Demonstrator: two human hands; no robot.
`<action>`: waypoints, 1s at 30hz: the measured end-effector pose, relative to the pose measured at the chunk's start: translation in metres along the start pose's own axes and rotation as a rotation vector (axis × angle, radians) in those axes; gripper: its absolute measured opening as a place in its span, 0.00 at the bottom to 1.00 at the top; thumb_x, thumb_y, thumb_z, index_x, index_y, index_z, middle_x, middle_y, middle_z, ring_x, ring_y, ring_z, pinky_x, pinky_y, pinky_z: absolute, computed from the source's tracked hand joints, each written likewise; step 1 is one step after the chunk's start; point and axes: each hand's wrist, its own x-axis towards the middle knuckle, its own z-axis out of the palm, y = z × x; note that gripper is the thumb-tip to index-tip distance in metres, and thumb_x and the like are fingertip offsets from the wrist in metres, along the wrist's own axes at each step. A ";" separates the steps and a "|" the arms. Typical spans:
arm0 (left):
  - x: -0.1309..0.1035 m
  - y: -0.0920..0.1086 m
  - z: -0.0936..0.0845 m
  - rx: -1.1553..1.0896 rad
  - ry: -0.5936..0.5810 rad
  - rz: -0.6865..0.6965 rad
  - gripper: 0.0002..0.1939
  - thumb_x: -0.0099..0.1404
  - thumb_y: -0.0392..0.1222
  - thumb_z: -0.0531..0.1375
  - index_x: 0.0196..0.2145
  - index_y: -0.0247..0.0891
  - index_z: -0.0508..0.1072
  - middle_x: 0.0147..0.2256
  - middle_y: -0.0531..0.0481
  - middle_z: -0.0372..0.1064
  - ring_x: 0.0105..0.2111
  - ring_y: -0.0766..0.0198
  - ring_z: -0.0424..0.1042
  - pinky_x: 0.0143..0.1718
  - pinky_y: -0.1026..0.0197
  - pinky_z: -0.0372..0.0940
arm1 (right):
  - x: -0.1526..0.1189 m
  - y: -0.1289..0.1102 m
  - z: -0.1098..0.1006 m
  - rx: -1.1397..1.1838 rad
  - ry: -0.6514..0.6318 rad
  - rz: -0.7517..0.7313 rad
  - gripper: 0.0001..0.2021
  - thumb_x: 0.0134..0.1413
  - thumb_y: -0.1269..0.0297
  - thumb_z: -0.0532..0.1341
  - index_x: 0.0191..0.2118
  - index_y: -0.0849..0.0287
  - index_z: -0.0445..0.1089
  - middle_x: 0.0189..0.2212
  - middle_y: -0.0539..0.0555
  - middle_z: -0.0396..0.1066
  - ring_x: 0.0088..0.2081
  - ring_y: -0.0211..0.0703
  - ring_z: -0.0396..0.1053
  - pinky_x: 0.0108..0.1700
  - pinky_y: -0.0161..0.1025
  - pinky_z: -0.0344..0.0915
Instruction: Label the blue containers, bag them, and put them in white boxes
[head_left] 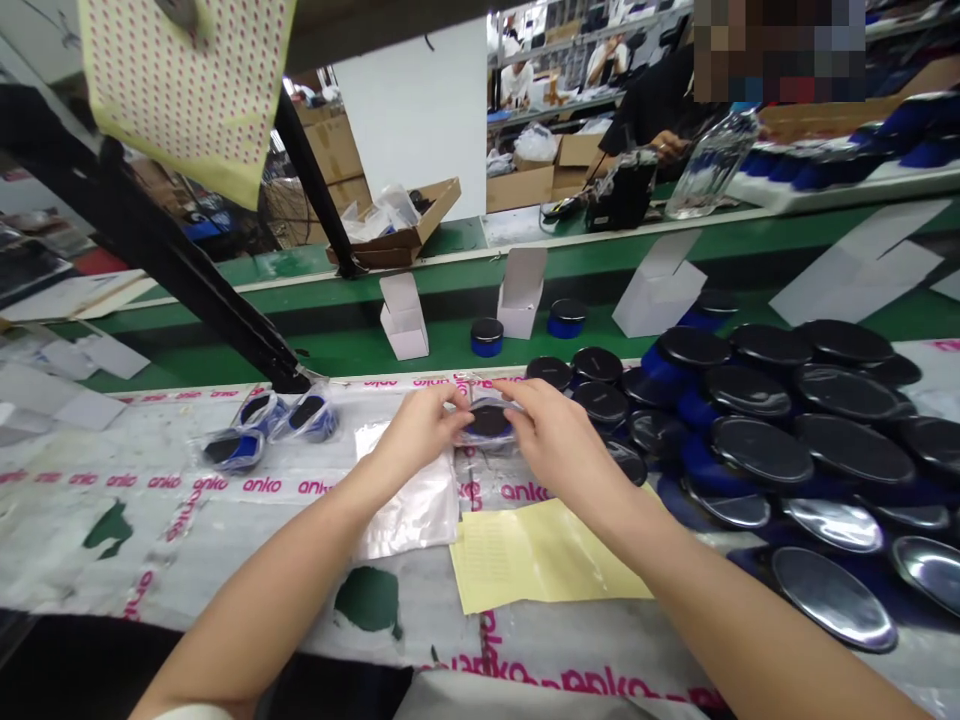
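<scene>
Between my two hands is a blue jar with a black lid (491,421), in a clear plastic bag. My left hand (426,418) pinches the bag at the jar's left side. On the other side, my right hand (551,425) has its fingers closed on the bag and jar edge. A stack of clear plastic bags (416,505) lies under my left wrist. Yellow sticker sheets (547,555) lie below my right forearm. Several bagged jars (309,415) rest to the left, and many unbagged black-lidded jars (757,450) crowd the right.
White open cartons (405,325) and a few jars (487,336) stand on the green conveyor (450,360) behind. A black metal post (202,290) slants across the left. Opposite, a person in a dark top (652,120) works beside a plastic bottle (709,165).
</scene>
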 end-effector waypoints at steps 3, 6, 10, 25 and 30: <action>0.003 0.009 -0.005 -0.006 0.076 0.065 0.04 0.62 0.36 0.62 0.29 0.37 0.71 0.26 0.54 0.71 0.20 0.68 0.69 0.27 0.64 0.62 | 0.004 -0.011 -0.006 -0.205 -0.099 0.019 0.20 0.67 0.63 0.53 0.60 0.56 0.68 0.55 0.62 0.71 0.53 0.58 0.72 0.46 0.52 0.71; 0.001 0.015 -0.010 -0.130 0.094 0.145 0.03 0.63 0.39 0.62 0.33 0.37 0.72 0.32 0.52 0.73 0.22 0.68 0.71 0.28 0.64 0.64 | 0.009 -0.020 -0.005 -0.404 -0.380 0.039 0.32 0.58 0.55 0.64 0.65 0.60 0.62 0.58 0.67 0.69 0.56 0.66 0.70 0.43 0.53 0.71; -0.005 0.006 -0.019 -0.238 0.297 0.169 0.10 0.66 0.45 0.61 0.43 0.38 0.71 0.32 0.52 0.72 0.26 0.66 0.72 0.29 0.64 0.64 | 0.035 -0.029 -0.004 -0.438 -0.496 -0.028 0.17 0.53 0.62 0.66 0.48 0.63 0.73 0.44 0.65 0.76 0.44 0.61 0.75 0.39 0.46 0.67; -0.012 -0.044 -0.035 0.337 0.161 0.225 0.04 0.69 0.38 0.58 0.41 0.39 0.72 0.40 0.46 0.75 0.40 0.57 0.73 0.45 0.54 0.67 | 0.192 -0.060 0.100 -0.558 -0.115 -0.340 0.15 0.65 0.62 0.59 0.53 0.64 0.71 0.57 0.69 0.66 0.56 0.60 0.61 0.52 0.53 0.62; -0.013 -0.041 -0.037 0.380 0.088 0.183 0.05 0.70 0.38 0.57 0.41 0.38 0.72 0.40 0.46 0.74 0.42 0.55 0.73 0.46 0.53 0.67 | 0.169 -0.056 0.101 -0.625 -0.237 -0.453 0.22 0.63 0.53 0.61 0.55 0.65 0.71 0.56 0.67 0.69 0.64 0.62 0.52 0.65 0.63 0.48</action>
